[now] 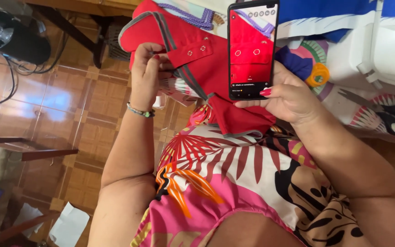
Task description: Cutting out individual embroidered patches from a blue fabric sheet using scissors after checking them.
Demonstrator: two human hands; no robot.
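One smartphone (252, 48) stands upright in the right hand (289, 96), its long axis running up and down the view, top edge away from the person and screen facing the camera; the fingers wrap its lower right edge, thumb across the bottom of the screen. The screen shows a red cloth with two small rings. One red garment (206, 68) with grey piping lies over the lap and rises toward the top of the view, its long axis slanting from upper left to lower right. The left hand (147, 68) is closed on the garment's edge, pinching the cloth beside a flap that carries two metal snaps (196, 50). One beaded bracelet (140, 111) circles the left wrist. To the right, on the patterned cloth of the bench (366, 114), lie one pair of black-handled scissors (385, 114), blades pointing left, and one orange ring-shaped thing (317, 74), just beside the right hand. A white sewing machine (380, 50) stands behind them.
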